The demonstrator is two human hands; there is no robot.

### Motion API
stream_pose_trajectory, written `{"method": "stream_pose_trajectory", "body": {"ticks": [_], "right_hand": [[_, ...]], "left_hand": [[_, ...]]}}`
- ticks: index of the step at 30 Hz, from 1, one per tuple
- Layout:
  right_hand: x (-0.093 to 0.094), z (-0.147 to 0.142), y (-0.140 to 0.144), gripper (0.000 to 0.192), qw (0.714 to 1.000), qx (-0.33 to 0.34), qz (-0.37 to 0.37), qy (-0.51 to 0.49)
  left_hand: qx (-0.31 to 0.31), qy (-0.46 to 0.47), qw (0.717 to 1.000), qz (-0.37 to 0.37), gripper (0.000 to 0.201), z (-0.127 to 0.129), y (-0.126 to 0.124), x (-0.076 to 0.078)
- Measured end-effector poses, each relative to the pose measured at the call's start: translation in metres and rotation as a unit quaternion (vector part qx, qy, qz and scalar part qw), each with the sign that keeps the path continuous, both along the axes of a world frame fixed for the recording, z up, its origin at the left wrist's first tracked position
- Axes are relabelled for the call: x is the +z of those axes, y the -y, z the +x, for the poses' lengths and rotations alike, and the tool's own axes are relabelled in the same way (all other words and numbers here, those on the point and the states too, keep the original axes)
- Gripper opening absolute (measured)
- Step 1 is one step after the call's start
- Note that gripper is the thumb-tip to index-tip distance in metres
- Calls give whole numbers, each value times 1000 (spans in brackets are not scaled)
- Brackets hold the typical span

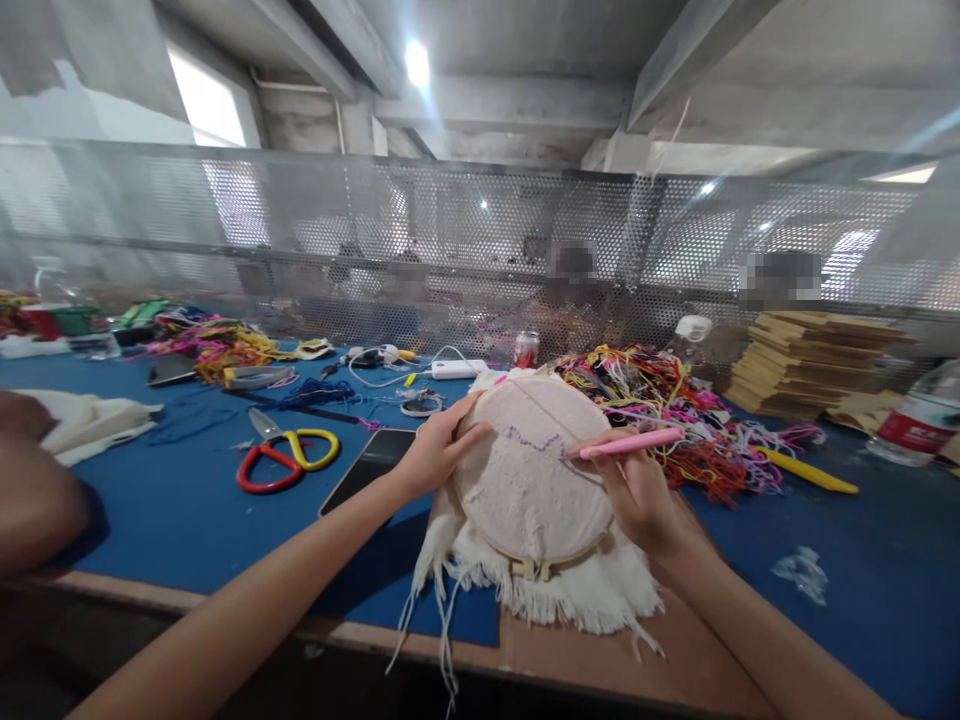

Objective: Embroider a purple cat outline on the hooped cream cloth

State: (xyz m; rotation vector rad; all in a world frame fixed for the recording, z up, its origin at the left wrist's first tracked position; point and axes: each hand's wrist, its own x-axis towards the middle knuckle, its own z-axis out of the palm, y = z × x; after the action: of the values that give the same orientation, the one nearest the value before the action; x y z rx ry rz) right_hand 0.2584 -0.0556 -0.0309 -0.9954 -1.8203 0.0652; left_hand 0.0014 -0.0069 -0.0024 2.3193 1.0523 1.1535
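Note:
A round embroidery hoop [536,558] with cream cloth [517,500] stretched in it leans at the table's front edge, its fringe hanging below. My left hand [444,442] grips the hoop's left rim, thumb on the cloth. Pinched in my right hand [637,490] is a pink punch needle [637,441], its tip by the right end of a wavy purple stitch line [532,442]. A thread runs from the upper left of the cloth toward the tool. The fingers of my left hand behind the hoop are hidden.
Scissors [281,460] and a dark phone [367,465] lie left of the hoop. Tangled yarn [645,385], a yellow tool [806,470], a cardboard stack [802,365] and a bottle [919,420] are to the right. Another person's arm [34,490] is at far left; a mesh screen [465,240] stands behind.

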Motion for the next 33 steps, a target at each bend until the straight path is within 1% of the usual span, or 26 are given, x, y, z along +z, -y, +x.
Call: {"method": "stream_pose_trajectory", "body": {"ticks": [3, 7, 12, 17, 21, 23, 28, 33], "right_hand": [[1, -1, 0, 29, 1000, -3, 4, 6], [3, -1, 0, 23, 1000, -5, 6, 14], [1, -1, -1, 19, 1000, -10, 12, 27], [-2, -3, -3, 18, 1000, -9, -3, 18], [1, -7, -2, 17, 999, 23, -29, 40], [4, -9, 0, 18, 998, 27, -37, 49], [3, -7, 0, 21, 1000, -5, 0, 3], [-3, -6, -2, 20, 999, 15, -5, -45]], "left_hand": [[-1, 1, 1000, 3, 48, 0, 0, 0], [8, -4, 1000, -5, 49, 0, 1, 1], [-3, 2, 1000, 3, 48, 0, 2, 2], [3, -2, 1000, 3, 48, 0, 2, 2], [12, -2, 1000, -1, 49, 1, 1, 0], [11, 0, 1000, 0, 49, 0, 0, -2], [3, 7, 1000, -3, 47, 0, -2, -4], [-5, -1, 1000, -8, 47, 0, 0, -1]]}}
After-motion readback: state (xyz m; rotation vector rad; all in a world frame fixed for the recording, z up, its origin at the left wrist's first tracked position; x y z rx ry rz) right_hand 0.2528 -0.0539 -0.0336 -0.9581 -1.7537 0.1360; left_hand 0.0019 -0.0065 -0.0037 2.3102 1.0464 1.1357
